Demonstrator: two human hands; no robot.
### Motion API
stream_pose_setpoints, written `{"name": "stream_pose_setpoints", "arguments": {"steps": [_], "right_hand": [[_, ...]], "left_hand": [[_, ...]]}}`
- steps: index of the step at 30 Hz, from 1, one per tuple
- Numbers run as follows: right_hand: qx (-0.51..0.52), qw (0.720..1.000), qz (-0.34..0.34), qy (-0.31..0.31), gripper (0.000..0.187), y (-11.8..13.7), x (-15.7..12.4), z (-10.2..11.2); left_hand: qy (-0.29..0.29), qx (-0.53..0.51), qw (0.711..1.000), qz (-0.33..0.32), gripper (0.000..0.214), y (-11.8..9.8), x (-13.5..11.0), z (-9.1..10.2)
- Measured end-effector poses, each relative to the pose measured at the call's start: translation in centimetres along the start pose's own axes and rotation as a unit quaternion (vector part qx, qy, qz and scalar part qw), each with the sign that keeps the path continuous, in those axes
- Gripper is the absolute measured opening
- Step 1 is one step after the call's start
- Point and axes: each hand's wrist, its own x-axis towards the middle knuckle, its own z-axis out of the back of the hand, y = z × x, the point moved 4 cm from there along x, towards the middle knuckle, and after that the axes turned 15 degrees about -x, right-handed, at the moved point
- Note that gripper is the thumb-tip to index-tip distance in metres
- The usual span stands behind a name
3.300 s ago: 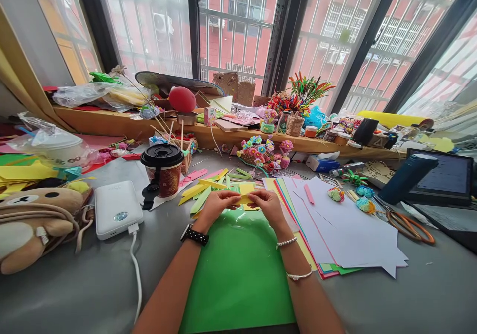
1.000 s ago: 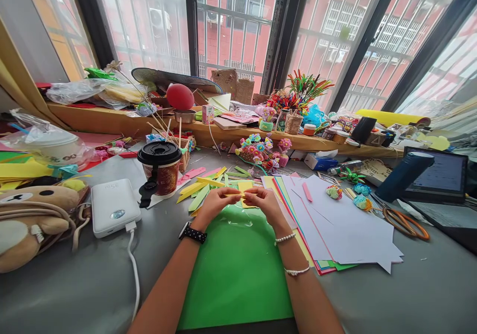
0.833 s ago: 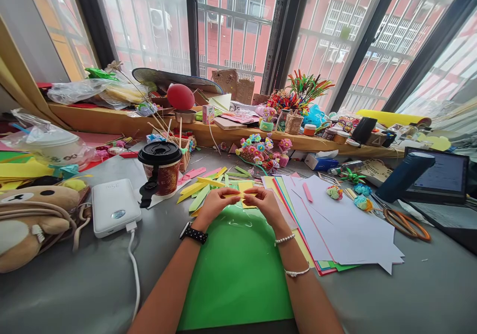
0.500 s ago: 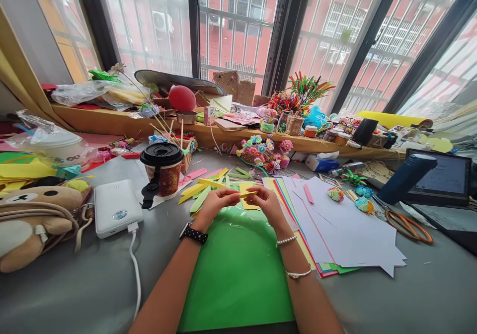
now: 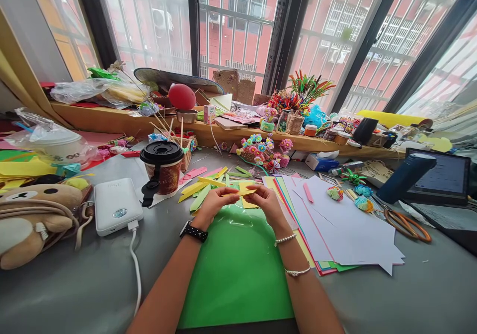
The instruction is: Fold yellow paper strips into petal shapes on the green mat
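Between my two hands is a small yellow paper strip [image 5: 246,189], held above the far end of a glossy green mat [image 5: 238,274]. My left hand [image 5: 218,204] pinches its left end, with a black dotted watch strap on the wrist. At the strip's right end, the fingers of my right hand [image 5: 266,204] are closed on it; two bracelets circle that arm. Cut paper strips [image 5: 201,187] in yellow, green and pink lie in a loose pile just beyond and left of my hands. Part of another yellow paper piece [image 5: 249,204] shows beneath the fingers.
Left are a lidded paper cup [image 5: 163,170], a white power bank [image 5: 117,207] with a cable, and a plush bear [image 5: 37,224]. A stack of white paper [image 5: 346,229] over coloured sheets lies right, near scissors [image 5: 408,226] and a dark bottle [image 5: 406,177]. Craft flowers [image 5: 261,150] stand behind.
The yellow strip has turned slightly between my fingers, so more of its face shows. Both hands stay in nearly the same place.
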Motion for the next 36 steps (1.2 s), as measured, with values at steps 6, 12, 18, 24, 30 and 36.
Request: {"name": "stream_pose_setpoints", "arguments": {"steps": [6,12,18,24,30,36], "right_hand": [[-0.022,1.000,-0.021,-0.006,0.036,0.0,0.0,0.0],[-0.028,0.998,-0.018,-0.051,0.034,-0.4,0.2,0.4],[-0.028,0.996,-0.030,-0.080,0.032,-0.3,0.3,0.7],[-0.044,0.997,-0.056,-0.021,0.027,-0.7,0.2,0.2],[-0.101,0.993,-0.046,0.029,0.026,-0.9,0.1,-0.6],[-0.119,0.992,-0.042,0.023,0.027,-0.9,0.3,-0.6]], "left_hand": [[0.006,0.067,0.995,-0.068,0.025,0.0,0.3,0.2],[0.006,0.016,1.000,-0.024,0.032,0.2,0.1,-0.1],[-0.038,-0.048,0.998,-0.031,0.037,-0.1,0.1,0.2],[-0.061,-0.087,0.993,-0.059,0.043,-0.4,0.3,0.7],[-0.078,-0.144,0.984,-0.070,0.041,-0.5,0.3,0.8],[-0.095,-0.145,0.981,-0.084,0.043,-0.7,0.1,0.7]]}}
